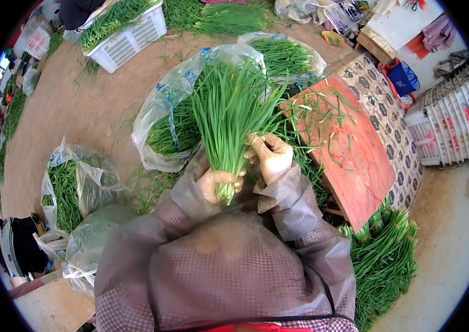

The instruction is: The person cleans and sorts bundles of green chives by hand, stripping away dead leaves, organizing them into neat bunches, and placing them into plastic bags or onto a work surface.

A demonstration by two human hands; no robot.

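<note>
My left hand (220, 182) is wrapped around the pale cut ends of a thick bunch of garlic chives (230, 112). Its long green leaves fan out away from me. At the bunch's right edge is my right hand (271, 154), thumb and fingertips pinched together against the leaves. Whether a single leaf is caught between those fingertips is too small to tell. Beyond the bunch, a clear plastic bag (155, 108) lies open with more chives (176, 124) inside. Loose chives (307, 166) lie to the right, under and beside my right forearm.
A red board (359, 153) on my right bears leaf scraps and red ties (359, 145). Tied chive bundles (384, 257) are heaped below it. More bagged chives stand left (64, 195) and ahead (282, 56). A white crate (130, 43) sits far left, stacked crates (446, 124) at right.
</note>
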